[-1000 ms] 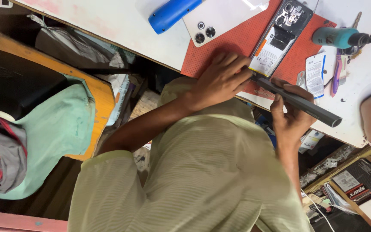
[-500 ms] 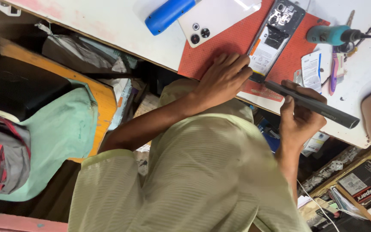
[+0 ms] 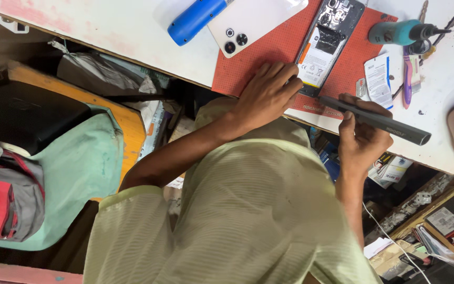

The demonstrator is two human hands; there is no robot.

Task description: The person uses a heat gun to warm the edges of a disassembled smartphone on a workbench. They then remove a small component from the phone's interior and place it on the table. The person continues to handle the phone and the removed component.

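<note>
White workbench (image 3: 106, 31) runs across the top of the head view, its near edge slanting down to the right, with a red mat (image 3: 269, 58) reaching that edge. On the mat lies an opened phone (image 3: 324, 44). The left hand (image 3: 266, 94) rests flat, fingers spread, touching the phone's lower end. The right hand (image 3: 361, 139) is closed around a dark grey pen-shaped tool (image 3: 377, 121) at the bench edge. A white rectangular label (image 3: 379, 79) lies just right of the mat.
</note>
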